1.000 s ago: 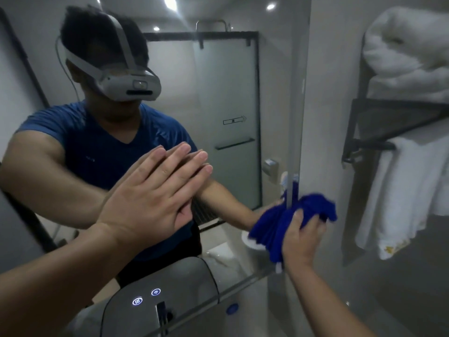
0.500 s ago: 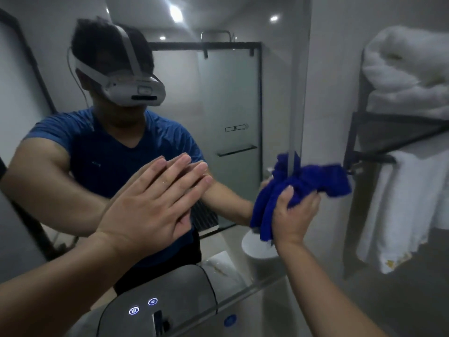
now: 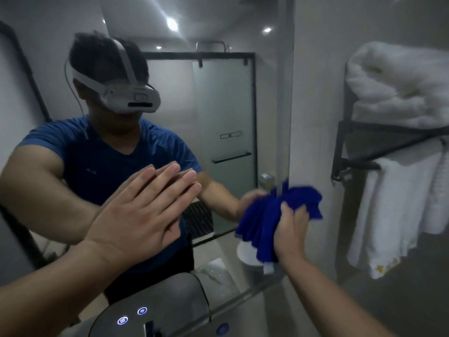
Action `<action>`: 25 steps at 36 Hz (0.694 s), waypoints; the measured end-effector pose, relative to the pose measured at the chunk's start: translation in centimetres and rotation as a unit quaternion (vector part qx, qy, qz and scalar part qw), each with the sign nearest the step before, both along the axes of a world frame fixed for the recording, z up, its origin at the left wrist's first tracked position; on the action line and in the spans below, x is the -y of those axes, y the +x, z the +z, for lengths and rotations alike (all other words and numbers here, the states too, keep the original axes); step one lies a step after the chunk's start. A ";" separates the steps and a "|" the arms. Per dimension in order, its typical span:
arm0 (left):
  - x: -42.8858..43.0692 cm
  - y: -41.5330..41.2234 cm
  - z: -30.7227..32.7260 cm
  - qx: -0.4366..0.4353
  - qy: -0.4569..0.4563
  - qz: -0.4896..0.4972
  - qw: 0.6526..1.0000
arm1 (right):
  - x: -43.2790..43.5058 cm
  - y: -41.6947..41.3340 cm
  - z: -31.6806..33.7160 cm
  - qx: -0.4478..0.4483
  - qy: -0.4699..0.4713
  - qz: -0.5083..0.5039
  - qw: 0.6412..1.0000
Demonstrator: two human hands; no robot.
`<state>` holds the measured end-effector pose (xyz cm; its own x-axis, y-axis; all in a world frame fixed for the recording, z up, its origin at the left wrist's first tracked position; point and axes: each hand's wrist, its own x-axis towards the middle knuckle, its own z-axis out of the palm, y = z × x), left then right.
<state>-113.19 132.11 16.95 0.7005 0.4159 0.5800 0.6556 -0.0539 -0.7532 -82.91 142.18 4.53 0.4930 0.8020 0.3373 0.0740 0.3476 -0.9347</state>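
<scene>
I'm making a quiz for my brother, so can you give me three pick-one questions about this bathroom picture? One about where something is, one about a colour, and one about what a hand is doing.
1. Where are the white towels?
A) on the floor
B) on the black rack right of the mirror
C) in the sink

2. What colour is the cloth in the right hand?
A) red
B) yellow
C) blue

3. What is the left hand doing?
A) pressing flat on the mirror, fingers straight
B) making a fist
C) holding a cup

Answers:
1 B, they lie on and hang from the wall rack.
2 C, the bunched cloth is deep blue.
3 A, its fingers meet their reflection on the glass.
</scene>
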 end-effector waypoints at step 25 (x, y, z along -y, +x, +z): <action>-0.2 0.0 -0.3 0.003 0.009 -0.010 1.000 | -0.5 1.3 -17.3 -0.016 -0.164 0.028 0.986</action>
<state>-113.24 132.34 16.64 0.7049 0.3920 0.5911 0.6591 -0.0540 -0.7502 -81.60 142.71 -12.75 0.4517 0.8913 0.0400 0.0323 0.0284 -0.9991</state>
